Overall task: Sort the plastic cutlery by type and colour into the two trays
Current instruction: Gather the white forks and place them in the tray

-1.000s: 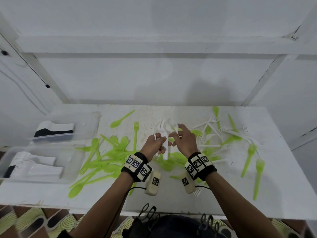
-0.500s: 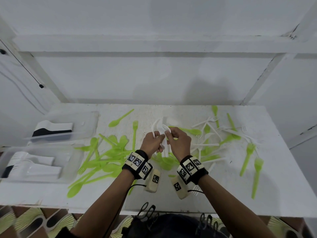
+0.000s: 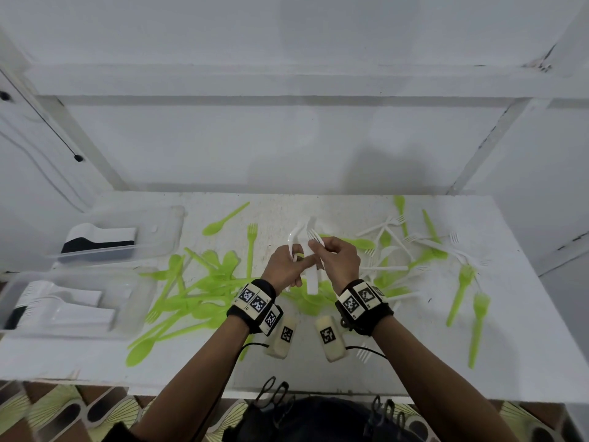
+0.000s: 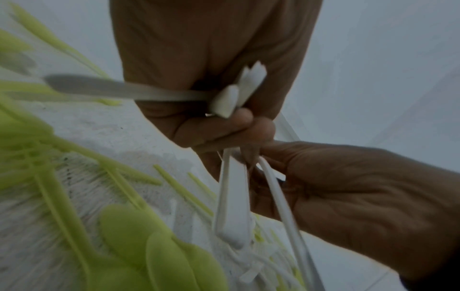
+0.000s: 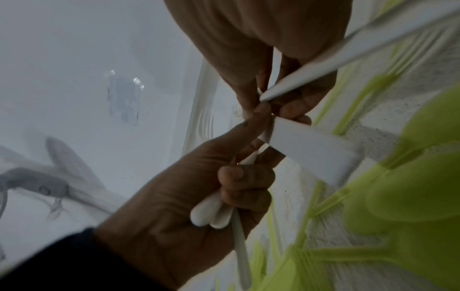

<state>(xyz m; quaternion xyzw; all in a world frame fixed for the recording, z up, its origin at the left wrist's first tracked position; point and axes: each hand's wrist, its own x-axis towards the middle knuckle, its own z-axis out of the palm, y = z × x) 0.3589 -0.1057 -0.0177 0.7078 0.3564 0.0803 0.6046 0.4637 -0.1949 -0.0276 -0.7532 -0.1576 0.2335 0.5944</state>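
Gripping slim smooth white cutlery [image 3: 310, 275], both hands.

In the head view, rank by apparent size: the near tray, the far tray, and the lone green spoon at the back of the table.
1. near tray, though it sits closest to the camera
2. far tray
3. green spoon, clearly smallest

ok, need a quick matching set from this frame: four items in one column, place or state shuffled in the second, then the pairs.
Items:
1. left hand
2. right hand
3. green spoon pile
4. near tray

States:
A. loose on the table, just right of the trays
B. grips a bunch of white cutlery
C. pinches a white fork above the bunch
D. holds white pieces, at the table's left edge

Pairs: 1-B, 2-C, 3-A, 4-D
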